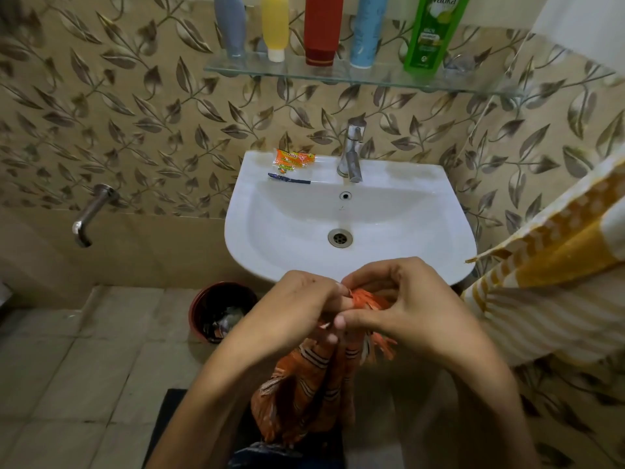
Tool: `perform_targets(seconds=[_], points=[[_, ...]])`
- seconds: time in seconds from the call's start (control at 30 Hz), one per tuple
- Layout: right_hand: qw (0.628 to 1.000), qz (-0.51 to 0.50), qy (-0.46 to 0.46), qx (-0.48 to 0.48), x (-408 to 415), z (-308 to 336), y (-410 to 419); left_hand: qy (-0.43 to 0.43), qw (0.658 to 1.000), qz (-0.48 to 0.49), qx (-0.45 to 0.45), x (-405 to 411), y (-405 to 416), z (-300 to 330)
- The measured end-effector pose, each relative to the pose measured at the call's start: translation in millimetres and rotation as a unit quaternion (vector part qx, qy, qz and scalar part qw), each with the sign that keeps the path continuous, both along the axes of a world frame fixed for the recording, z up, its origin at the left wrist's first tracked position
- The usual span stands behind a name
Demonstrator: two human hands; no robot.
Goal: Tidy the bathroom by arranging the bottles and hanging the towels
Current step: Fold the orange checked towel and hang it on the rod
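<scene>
An orange striped towel [304,384] with a fringed end hangs bunched in front of the sink, below my hands. My left hand [297,309] grips its top from the left. My right hand [402,299] pinches the fringed edge from the right, fingers curled. Several bottles stand in a row on the glass shelf [490,88] above: grey [230,25], yellow [275,25], red [323,28], blue [368,32] and green [433,32]. A yellow and white towel [548,265] hangs at the right.
The white sink [389,204] with a chrome tap [351,154] carries an orange sachet [293,160] and a dark razor [289,179] on its rim. A red bin [199,309] stands on the tiled floor below left. A wall spout [93,214] juts out at left.
</scene>
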State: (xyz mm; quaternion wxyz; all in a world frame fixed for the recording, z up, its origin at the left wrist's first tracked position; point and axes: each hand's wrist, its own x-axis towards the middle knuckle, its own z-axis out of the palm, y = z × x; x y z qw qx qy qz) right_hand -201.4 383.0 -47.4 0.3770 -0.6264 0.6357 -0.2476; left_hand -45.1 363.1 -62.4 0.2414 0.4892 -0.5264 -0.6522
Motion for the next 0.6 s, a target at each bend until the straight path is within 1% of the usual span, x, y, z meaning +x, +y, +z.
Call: perform_targets(seconds=[0.1, 0.2, 0.27, 0.33, 0.37, 0.43, 0.5, 0.6], points=[[0.999, 0.012, -0.032, 0.010, -8.0, -1.4, -1.3, -0.038, 0.998, -0.050, -0.031, 2.9, -1.5, 2.7], [0.998, 0.029, -0.058, 0.008, -19.7, -2.8, 1.2, -0.038, 0.989, -0.130, -0.060, 9.1, -4.8, 2.5], [0.997, 0.038, -0.072, 0.003, -24.9, -3.2, 2.4, -0.014, 0.986, -0.137, -0.091, 10.7, -6.5, -3.3], [0.994, 0.058, -0.094, -0.004, -28.1, -3.5, 4.0, -0.009, 0.981, -0.122, -0.151, 10.1, -9.9, -9.0], [0.992, 0.070, -0.107, -0.009, -29.5, -2.9, 5.1, -0.004, 0.977, -0.129, -0.170, 9.3, -12.3, -12.2], [0.986, 0.091, -0.136, -0.025, -32.9, 0.0, 7.7, 0.027, 0.967, -0.181, -0.179, 6.6, -16.6, -18.0], [0.977, 0.103, -0.182, -0.041, -37.2, 3.7, 10.6, 0.087, 0.955, -0.228, -0.166, 0.0, -16.8, -21.9], [0.960, 0.106, -0.252, -0.060, -44.4, 9.1, 16.7, 0.178, 0.944, -0.245, -0.132, -15.3, -12.3, -24.1]])
